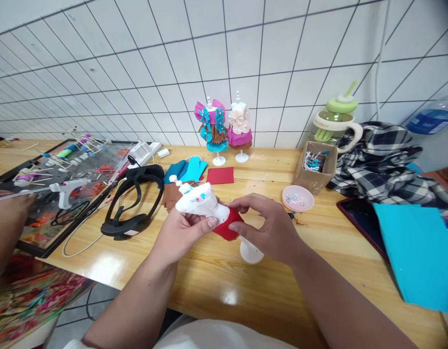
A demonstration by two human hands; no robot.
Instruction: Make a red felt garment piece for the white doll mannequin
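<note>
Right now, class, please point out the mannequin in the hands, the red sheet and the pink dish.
Mannequin [210, 206]: head view, on its white torso.
Red sheet [220, 175]: head view, middle of its flat face.
Pink dish [299, 208]: head view, on its near edge.

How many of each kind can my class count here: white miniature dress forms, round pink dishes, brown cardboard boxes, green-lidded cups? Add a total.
White miniature dress forms: 3
Round pink dish: 1
Brown cardboard box: 1
Green-lidded cup: 1
Total: 6
</note>
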